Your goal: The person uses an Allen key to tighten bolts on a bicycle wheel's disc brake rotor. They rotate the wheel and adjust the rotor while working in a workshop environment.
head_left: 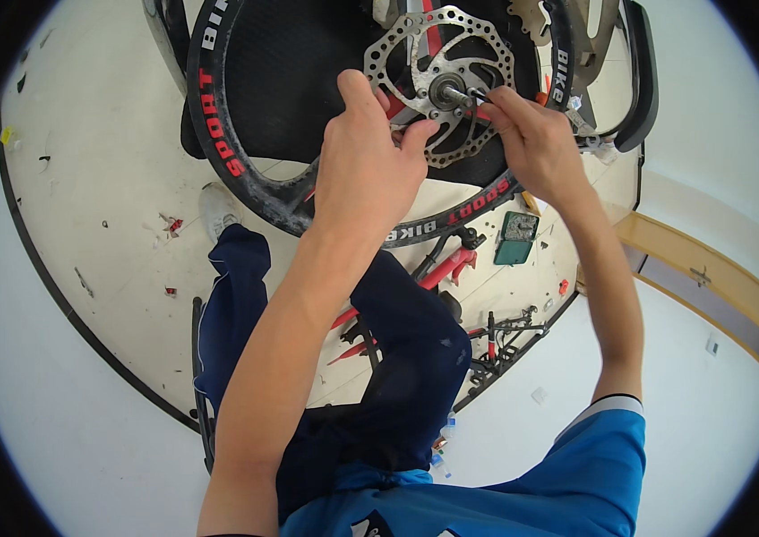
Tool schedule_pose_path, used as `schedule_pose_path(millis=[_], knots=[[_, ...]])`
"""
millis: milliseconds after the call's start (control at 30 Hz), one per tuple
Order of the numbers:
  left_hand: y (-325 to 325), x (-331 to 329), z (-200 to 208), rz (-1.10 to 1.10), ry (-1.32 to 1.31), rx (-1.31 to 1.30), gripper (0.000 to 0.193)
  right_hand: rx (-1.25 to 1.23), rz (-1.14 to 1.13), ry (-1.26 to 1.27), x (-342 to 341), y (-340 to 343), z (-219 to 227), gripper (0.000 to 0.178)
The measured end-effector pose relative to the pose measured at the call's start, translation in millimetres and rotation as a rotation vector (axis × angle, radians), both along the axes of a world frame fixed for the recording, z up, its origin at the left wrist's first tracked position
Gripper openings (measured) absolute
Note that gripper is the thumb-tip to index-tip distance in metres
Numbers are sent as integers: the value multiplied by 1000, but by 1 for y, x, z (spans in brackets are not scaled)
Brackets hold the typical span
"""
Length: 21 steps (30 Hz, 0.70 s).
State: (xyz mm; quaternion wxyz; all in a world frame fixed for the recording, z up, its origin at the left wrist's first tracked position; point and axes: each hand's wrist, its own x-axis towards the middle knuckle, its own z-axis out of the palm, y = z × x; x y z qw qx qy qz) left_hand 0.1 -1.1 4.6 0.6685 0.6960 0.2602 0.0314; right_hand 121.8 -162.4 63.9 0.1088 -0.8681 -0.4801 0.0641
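Note:
A bicycle wheel (283, 204) with a black rim and red spokes lies flat in front of me, its perforated silver disc brake rotor (377, 55) facing up. From the rotor's middle sticks a bare metal axle (455, 93). My left hand (366, 161) is closed on the wheel at the rotor's near left edge, its thumb resting by the hub and some fingers hidden underneath. My right hand (536, 139) pinches a thin dark tool (480, 93), seemingly a hex key, beside the axle at the rotor bolts. Its far end is too small to make out.
The wheel rests on a black chair seat (294, 80) with a curved armrest (641, 80) at right. Below lie an opened green case (515, 240), a red bike frame (451, 267) and a black one (506, 338). Scraps litter the pale floor (120, 179).

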Motion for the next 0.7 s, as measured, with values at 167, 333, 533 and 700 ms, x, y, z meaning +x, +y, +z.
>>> schedule_pose_path(millis=[167,333,533,700], knots=[[-1,-1,-6,25,-10,25,46,139,-164,0,-17,4,-20,10],[-1,2,-4,17,9,14,46,212,-249,-16,-26,5,-27,12],[1,3,-2,10,2,8,46,167,-155,-51,-17,3,-18,12],[1,4,-2,11,36,19,46,358,-391,176,-19,4,12,21]])
